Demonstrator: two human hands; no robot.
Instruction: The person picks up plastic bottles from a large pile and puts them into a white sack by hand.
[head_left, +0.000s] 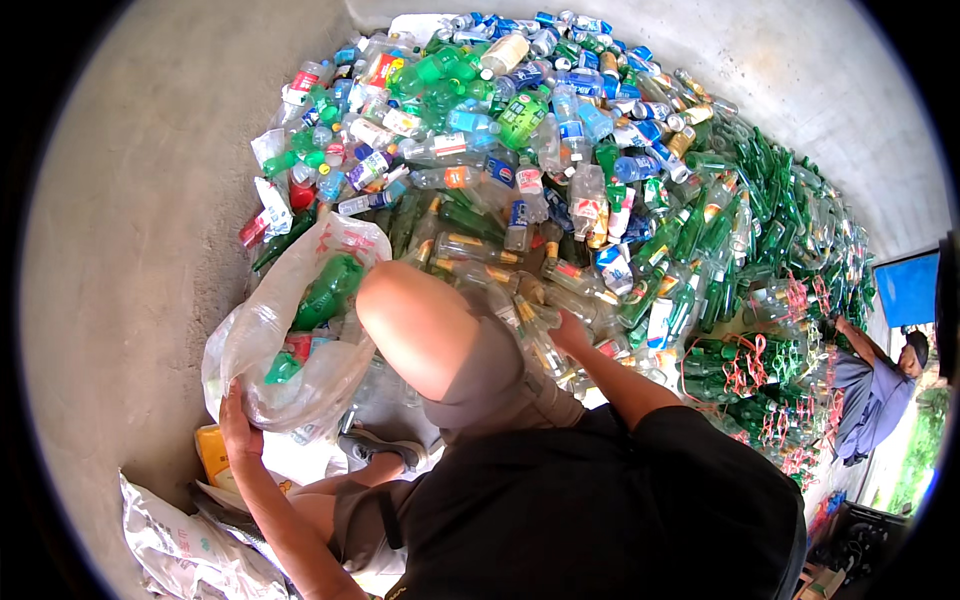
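Observation:
My left hand (241, 427) grips the rim of a translucent plastic bag (259, 337) at the lower left. Inside the bag lie a green plastic bottle (330, 291) and other bottles, one with a red label. My right hand (570, 332) reaches past my bent knee to the heap, among clear glass bottles (534, 334); whether it grips one cannot be told. Above it spreads a heap of plastic bottles and crushed cans, with a green-labelled bottle (523, 118) and a clear bottle with a red label (586, 201).
Green glass bottles (772, 180) are piled at the right, near bottles bundled with red and pink ties (742, 364). Another person (870, 397) stands at the far right. Printed sacks (187, 536) lie at the lower left beside a concrete wall (135, 225).

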